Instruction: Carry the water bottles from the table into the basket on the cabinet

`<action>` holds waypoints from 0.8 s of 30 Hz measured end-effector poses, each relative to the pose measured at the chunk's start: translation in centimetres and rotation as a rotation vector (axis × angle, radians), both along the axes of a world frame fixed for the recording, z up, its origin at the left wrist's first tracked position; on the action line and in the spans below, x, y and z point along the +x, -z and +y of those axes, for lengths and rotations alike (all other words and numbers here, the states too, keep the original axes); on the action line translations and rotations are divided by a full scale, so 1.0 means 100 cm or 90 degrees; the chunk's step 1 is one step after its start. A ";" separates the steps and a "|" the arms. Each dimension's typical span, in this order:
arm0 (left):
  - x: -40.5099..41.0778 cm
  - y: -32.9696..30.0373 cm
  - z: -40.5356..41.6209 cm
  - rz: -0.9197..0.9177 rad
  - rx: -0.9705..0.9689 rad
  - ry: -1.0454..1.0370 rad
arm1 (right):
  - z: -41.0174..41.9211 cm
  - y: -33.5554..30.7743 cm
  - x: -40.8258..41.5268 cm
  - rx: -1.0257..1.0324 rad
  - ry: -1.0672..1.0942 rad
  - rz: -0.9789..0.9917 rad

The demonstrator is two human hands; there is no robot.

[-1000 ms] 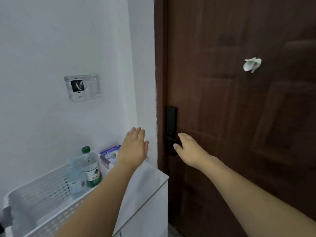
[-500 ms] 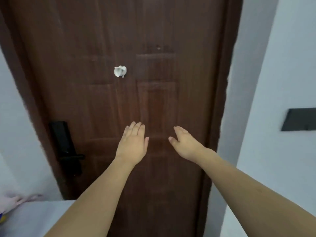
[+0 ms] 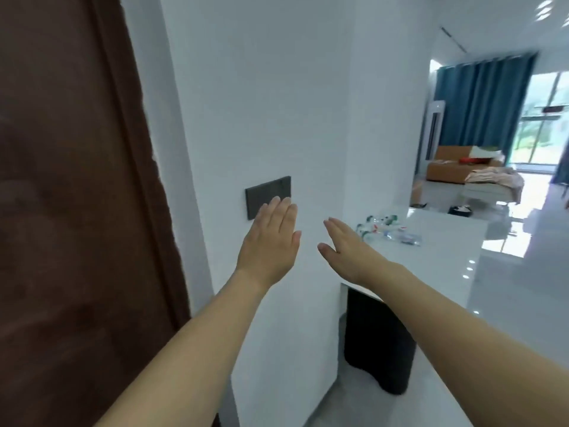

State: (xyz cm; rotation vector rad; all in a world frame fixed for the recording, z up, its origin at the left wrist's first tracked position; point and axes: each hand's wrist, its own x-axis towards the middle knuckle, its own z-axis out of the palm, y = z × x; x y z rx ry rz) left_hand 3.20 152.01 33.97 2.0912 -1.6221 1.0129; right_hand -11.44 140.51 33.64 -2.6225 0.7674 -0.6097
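Observation:
Several clear water bottles (image 3: pixel 388 230) with green caps lie blurred on the glossy white table (image 3: pixel 443 241) at centre right. My left hand (image 3: pixel 268 241) is held out flat in front of the white wall, holding nothing. My right hand (image 3: pixel 346 246) is also out flat and holds nothing, just left of the bottles in the picture but nearer to me than they are. The basket and the cabinet are out of view.
A dark brown door (image 3: pixel 70 211) fills the left side. A dark switch plate (image 3: pixel 268 195) sits on the wall behind my left hand. A black bin (image 3: pixel 378 343) stands under the table's near end. Beyond are a sofa (image 3: pixel 452 167) and blue curtains (image 3: pixel 483 97).
My view has swung right, from the basket and cabinet past the door to the wall and table. Both hands stay out in front, flat and holding nothing.

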 end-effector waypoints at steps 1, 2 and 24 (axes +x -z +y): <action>-0.016 0.000 -0.026 0.012 0.007 0.026 | -0.020 -0.002 -0.025 -0.004 0.052 0.012; -0.034 -0.001 -0.051 0.027 0.014 0.055 | -0.041 -0.004 -0.052 -0.008 0.104 0.025; -0.233 0.003 -0.379 0.108 0.176 0.264 | -0.282 0.006 -0.291 0.019 0.405 0.111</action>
